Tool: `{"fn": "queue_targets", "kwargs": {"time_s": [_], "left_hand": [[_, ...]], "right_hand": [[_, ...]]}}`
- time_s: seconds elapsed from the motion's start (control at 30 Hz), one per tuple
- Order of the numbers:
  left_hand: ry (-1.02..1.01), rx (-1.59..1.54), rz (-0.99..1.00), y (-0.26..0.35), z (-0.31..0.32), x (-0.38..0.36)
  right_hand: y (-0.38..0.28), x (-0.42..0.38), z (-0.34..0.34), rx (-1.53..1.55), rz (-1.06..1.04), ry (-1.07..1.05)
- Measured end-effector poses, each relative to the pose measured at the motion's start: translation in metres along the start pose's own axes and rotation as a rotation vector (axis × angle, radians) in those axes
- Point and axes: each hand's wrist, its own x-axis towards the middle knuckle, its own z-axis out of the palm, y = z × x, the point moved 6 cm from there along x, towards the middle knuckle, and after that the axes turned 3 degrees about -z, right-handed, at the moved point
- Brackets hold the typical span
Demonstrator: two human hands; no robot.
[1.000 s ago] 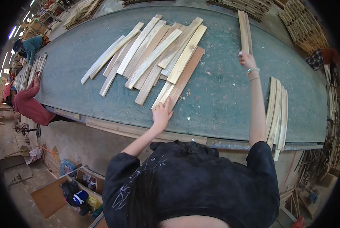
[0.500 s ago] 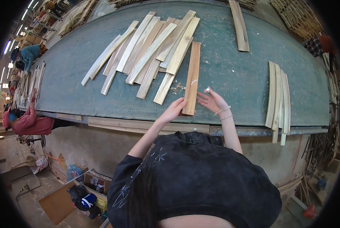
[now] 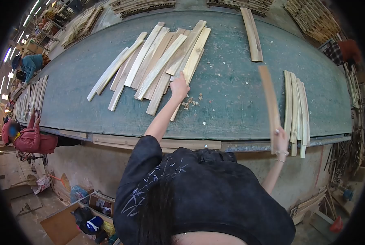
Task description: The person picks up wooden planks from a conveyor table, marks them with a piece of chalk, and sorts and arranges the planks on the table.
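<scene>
Brown slat point(image 3: 269, 102) is up off the table, gripped at its near end by my right hand point(image 3: 280, 141), fingers wrapped around it (the board is blurred, so I can't read its face). It stands tilted, its far end leaning over the green table point(image 3: 239, 110) and just left of the stack of curved pale slats point(image 3: 296, 107) lying at the right edge.

My left hand point(image 3: 179, 87) is stretched out to the middle, fingers curled down on the near end of a pale slat point(image 3: 190, 65) at the right side of the fanned pile point(image 3: 154, 61); it's touching the wood, though whether it truly grips I cannot tell.

Small wood chips point(image 3: 190, 102) are scattered just beside that hand. Farther back, 1 pair of slats point(image 3: 252, 34) lies alone, well apart from the pile.

On the left, a person in a red top point(image 3: 31, 139) bends at the table's edge beside another row of slats point(image 3: 29, 96), and a person in teal point(image 3: 31, 63) stands beyond.
</scene>
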Motion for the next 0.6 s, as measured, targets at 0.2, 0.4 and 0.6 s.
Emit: {"fn": "queue_targets", "kwargs": {"time_s": [0.2, 0.4, 0.6], "left_hand": [[-0.067, -0.225, 0.002, 0.001, -0.025, -0.032], [-0.669, -0.939, -0.078, 0.006, -0.042, -0.102], [-1.144, -2.162, -0.245, 0.04, -0.019, -0.154]], "right_hand": [[-0.005, 0.02, -0.013, 0.143, -0.049, 0.147], [-0.097, -0.02, 0.166, 0.396, -0.17, -0.445], [-0.133, -0.035, 0.239, 0.561, -0.166, -0.579]]}}
